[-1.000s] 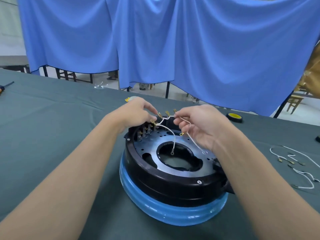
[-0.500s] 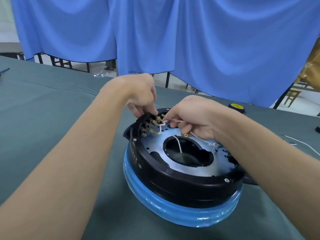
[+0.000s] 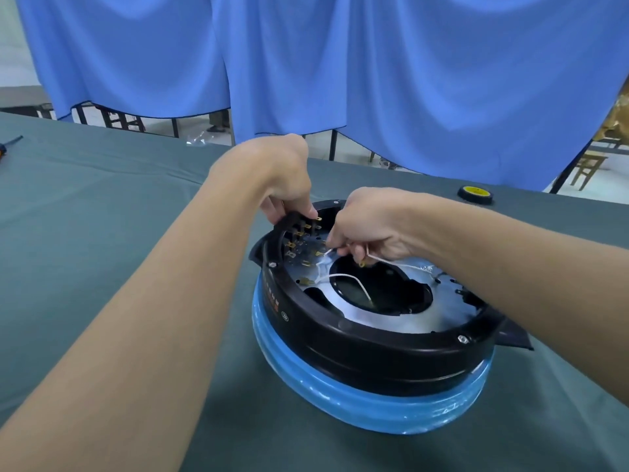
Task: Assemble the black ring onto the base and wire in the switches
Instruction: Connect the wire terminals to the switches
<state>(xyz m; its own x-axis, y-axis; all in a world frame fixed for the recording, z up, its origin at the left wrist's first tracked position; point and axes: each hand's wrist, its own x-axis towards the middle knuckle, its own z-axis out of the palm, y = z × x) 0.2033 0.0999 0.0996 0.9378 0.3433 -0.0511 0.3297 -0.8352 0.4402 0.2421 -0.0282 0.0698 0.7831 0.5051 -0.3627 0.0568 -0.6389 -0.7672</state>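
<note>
Wire work fills the single head view. The black ring (image 3: 374, 356) sits on the blue base (image 3: 357, 407), on the green table (image 3: 102, 216). The left hand (image 3: 282, 178) curls its fingers over the ring's far rim, beside the brass switch terminals (image 3: 299, 233). The right hand (image 3: 371, 223) pinches the thin white wire (image 3: 343, 275), whose loose end hangs into the middle opening. The wire looks light and limp, so it is probably best held close behind its small connector. The terminals seem thin and easy to bend.
</note>
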